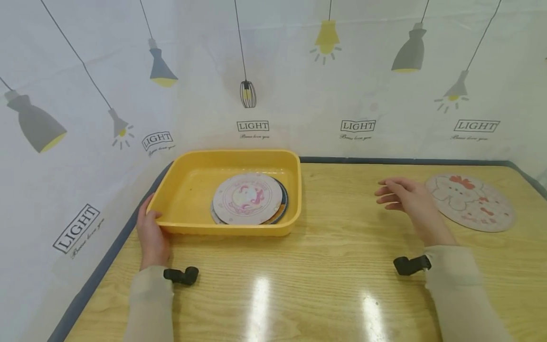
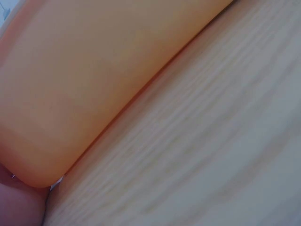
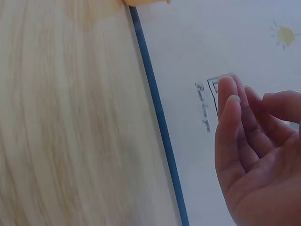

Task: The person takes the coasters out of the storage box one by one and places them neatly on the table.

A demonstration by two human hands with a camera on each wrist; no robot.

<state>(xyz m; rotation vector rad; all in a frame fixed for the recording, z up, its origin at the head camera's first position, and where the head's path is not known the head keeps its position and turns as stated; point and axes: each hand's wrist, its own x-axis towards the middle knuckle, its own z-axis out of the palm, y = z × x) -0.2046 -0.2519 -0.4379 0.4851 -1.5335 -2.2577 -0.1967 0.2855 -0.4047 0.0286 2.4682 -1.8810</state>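
A yellow plastic basin (image 1: pixel 183 228) with rounded corners sits on the table's left side, its near wall (image 2: pixel 94 94) filling much of the left wrist view. My left hand (image 1: pixel 154 237) grips its front left corner, thumb at the rim and fingers along the outside. Inside lies a stack of round printed discs (image 1: pixel 248 198), the top one pale with a pink design. My right hand (image 1: pixel 410 202) hovers over the table with nothing in it, fingers loosely bent. Just beyond it, a larger round pale disc (image 1: pixel 472 203) with a cartoon animal and red bows lies flat.
The light wood table (image 1: pixel 325 266) ends at a dark edge strip (image 1: pixel 363 160) along the back and left. Behind it hangs a white sheet (image 1: pixel 295 95) printed with lamps and lettering. Each sleeve carries a small black wrist camera (image 1: pixel 181 275).
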